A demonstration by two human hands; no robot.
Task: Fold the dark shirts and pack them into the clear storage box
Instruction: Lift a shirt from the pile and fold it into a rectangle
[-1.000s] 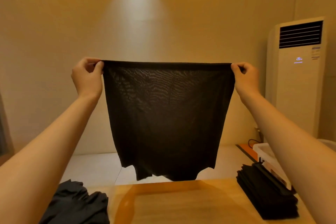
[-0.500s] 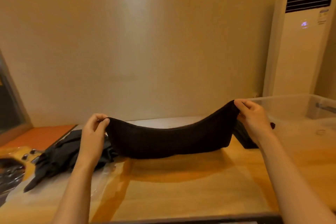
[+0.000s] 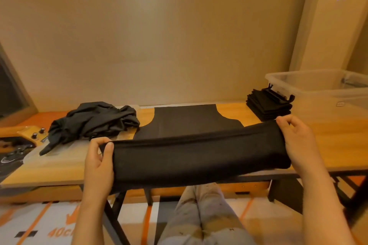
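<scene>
The head camera looks forward and down, close over the wooden table (image 3: 328,145).

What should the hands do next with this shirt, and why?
Probably carry the held edge forward and lay it over the flat half. Both the left hand and right hand pinch the shirt, whose far part lies flat on the table while the near part hangs off.

On the table (image 3: 330,143): shirt heap (image 3: 93,120) left, spread shirt (image 3: 189,122) centre, folded stack (image 3: 265,108) right — storage box (image 3: 320,91) just beside the stack.
</scene>
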